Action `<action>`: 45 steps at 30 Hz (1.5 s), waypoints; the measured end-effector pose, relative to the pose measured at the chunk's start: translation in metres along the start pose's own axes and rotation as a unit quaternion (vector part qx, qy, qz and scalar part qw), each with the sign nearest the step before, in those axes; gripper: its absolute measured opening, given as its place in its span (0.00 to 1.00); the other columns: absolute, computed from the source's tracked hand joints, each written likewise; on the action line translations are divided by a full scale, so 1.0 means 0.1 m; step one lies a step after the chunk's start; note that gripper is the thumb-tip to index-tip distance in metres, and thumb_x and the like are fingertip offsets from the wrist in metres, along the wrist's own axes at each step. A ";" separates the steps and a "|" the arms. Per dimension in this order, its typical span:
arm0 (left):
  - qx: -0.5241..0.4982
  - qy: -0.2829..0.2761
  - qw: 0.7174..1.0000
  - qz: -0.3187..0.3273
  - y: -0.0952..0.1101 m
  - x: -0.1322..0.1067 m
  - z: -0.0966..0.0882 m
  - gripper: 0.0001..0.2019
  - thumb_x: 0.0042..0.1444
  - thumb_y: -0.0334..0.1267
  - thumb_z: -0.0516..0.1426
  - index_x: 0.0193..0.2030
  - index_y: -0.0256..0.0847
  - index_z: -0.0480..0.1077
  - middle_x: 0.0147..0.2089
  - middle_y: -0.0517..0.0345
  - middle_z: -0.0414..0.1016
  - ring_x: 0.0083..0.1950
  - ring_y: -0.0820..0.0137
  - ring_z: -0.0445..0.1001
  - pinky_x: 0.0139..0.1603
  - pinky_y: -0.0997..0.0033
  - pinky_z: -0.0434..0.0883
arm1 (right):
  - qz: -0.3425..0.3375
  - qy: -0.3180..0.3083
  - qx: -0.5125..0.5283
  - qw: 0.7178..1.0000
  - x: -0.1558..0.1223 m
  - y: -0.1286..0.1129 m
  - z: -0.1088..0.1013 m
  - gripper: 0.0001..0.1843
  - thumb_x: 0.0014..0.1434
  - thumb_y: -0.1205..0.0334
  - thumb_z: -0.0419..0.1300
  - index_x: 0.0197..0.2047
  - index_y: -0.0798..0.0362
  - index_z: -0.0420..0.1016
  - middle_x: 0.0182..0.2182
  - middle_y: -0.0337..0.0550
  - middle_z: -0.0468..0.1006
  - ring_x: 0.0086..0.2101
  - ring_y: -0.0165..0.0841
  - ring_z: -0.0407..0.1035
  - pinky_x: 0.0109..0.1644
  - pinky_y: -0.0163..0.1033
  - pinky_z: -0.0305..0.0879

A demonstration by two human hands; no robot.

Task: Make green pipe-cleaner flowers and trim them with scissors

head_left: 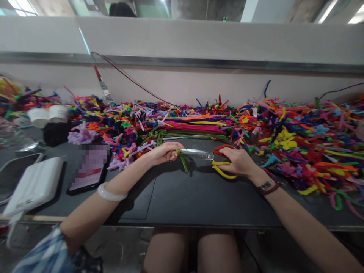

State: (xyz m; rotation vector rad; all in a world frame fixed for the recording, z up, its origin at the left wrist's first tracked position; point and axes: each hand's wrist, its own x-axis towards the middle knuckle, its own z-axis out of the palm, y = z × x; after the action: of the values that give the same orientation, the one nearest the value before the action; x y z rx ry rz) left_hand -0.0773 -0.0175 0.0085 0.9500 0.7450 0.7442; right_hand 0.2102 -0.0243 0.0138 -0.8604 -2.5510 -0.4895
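Observation:
Between the fingertips of my left hand [167,152] is pinched a green pipe cleaner [184,162], bent, with ends hanging down toward the table. My right hand [237,161] grips a pair of scissors [199,152] with one red and one yellow handle loop. The scissor blades point left, and their tips reach the green pipe cleaner beside my left fingers. Whether the blades touch it I cannot tell. Just behind the hands lies a bundle of straight pipe cleaners [196,127] in pink, yellow, orange and green.
Heaps of colourful bent pipe cleaners [307,136] line the back and right of the dark table [182,201]. On the left are a phone [89,167], a white power bank [35,185] and white cups [48,115]. A thin cable [127,77] hangs across the partition [182,41].

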 end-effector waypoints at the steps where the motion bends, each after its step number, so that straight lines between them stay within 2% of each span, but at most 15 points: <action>1: 0.001 0.001 1.000 0.000 0.00 0.00 0.00 0.02 0.48 0.31 0.54 0.28 0.34 0.65 0.14 0.64 0.62 0.14 0.83 0.60 0.16 0.86 0.57 | 0.000 0.000 -0.001 1.000 0.00 0.00 0.00 0.21 0.50 0.50 0.55 0.40 0.59 0.68 0.34 0.49 0.77 0.34 0.36 0.72 0.31 0.35 0.66; 6: 0.005 0.002 1.000 0.005 -0.01 0.01 -0.01 0.02 0.48 0.31 0.54 0.28 0.34 0.65 0.14 0.64 0.62 0.14 0.83 0.59 0.16 0.85 0.57 | 0.005 -0.005 -0.018 1.000 0.00 0.00 -0.03 0.20 0.51 0.52 0.55 0.41 0.59 0.68 0.35 0.49 0.76 0.35 0.36 0.72 0.33 0.35 0.66; 11: -0.002 0.018 1.000 -0.006 -0.02 0.02 -0.02 0.02 0.48 0.31 0.55 0.28 0.34 0.65 0.15 0.64 0.62 0.15 0.83 0.59 0.16 0.86 0.57 | 0.002 0.000 -0.035 0.999 -0.02 0.02 -0.01 0.18 0.51 0.52 0.55 0.39 0.58 0.69 0.33 0.47 0.77 0.33 0.36 0.72 0.31 0.34 0.64; 16: -0.015 0.016 1.000 -0.006 -0.02 0.02 -0.03 0.02 0.49 0.31 0.55 0.29 0.34 0.65 0.15 0.64 0.62 0.15 0.83 0.60 0.16 0.86 0.58 | 0.063 0.023 -0.018 0.998 -0.01 0.02 0.01 0.19 0.49 0.50 0.56 0.38 0.57 0.67 0.34 0.49 0.76 0.33 0.37 0.71 0.31 0.35 0.64; 20: -0.016 -0.010 1.000 -0.005 -0.02 0.02 -0.03 0.02 0.50 0.30 0.54 0.29 0.34 0.66 0.15 0.64 0.62 0.15 0.83 0.61 0.17 0.86 0.59 | 0.091 -0.002 0.034 0.995 0.03 0.00 -0.02 0.22 0.47 0.52 0.57 0.42 0.57 0.64 0.39 0.50 0.73 0.37 0.38 0.69 0.37 0.37 0.65; 23: -0.021 -0.023 1.000 -0.002 -0.04 0.04 -0.05 0.01 0.50 0.30 0.54 0.30 0.34 0.66 0.16 0.63 0.64 0.16 0.83 0.62 0.18 0.86 0.61 | 0.073 0.007 0.040 0.997 0.03 -0.01 -0.01 0.22 0.46 0.53 0.58 0.42 0.57 0.63 0.37 0.50 0.72 0.37 0.38 0.68 0.38 0.38 0.65; 30: -0.034 -0.042 0.999 -0.003 -0.07 0.05 -0.10 0.02 0.52 0.28 0.52 0.32 0.33 0.65 0.19 0.60 0.67 0.18 0.81 0.66 0.19 0.85 0.64 | -0.001 0.069 -0.057 0.996 -0.02 0.04 0.02 0.22 0.47 0.47 0.56 0.38 0.58 0.67 0.32 0.51 0.75 0.33 0.38 0.70 0.33 0.37 0.66; 33: -0.036 -0.057 0.998 -0.012 -0.06 0.04 -0.08 0.02 0.51 0.27 0.53 0.33 0.33 0.65 0.19 0.60 0.66 0.18 0.81 0.66 0.19 0.85 0.63 | 0.000 0.069 -0.049 0.996 -0.03 0.05 0.02 0.22 0.50 0.48 0.54 0.39 0.59 0.67 0.31 0.50 0.76 0.30 0.36 0.71 0.29 0.35 0.65; 38: -0.042 -0.045 0.998 -0.026 -0.05 0.01 -0.04 0.03 0.49 0.26 0.54 0.32 0.33 0.65 0.19 0.60 0.66 0.19 0.80 0.66 0.18 0.85 0.61 | 0.017 0.061 -0.029 0.998 -0.04 0.06 0.02 0.21 0.53 0.50 0.52 0.41 0.59 0.67 0.28 0.48 0.76 0.26 0.33 0.70 0.26 0.33 0.63; 45: -0.035 -0.052 0.998 -0.030 -0.03 0.00 -0.02 0.03 0.48 0.27 0.55 0.31 0.33 0.65 0.18 0.60 0.66 0.18 0.81 0.65 0.17 0.86 0.61 | -0.003 0.082 -0.032 0.996 -0.04 0.07 0.02 0.19 0.55 0.51 0.50 0.40 0.60 0.67 0.28 0.48 0.76 0.27 0.33 0.71 0.28 0.33 0.65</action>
State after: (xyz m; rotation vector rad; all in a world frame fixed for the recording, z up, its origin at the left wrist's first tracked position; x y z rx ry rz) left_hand -0.0784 -0.0184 0.0049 0.8922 0.6487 0.6588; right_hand 0.2169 -0.0200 0.0111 -0.8003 -2.4015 -0.6212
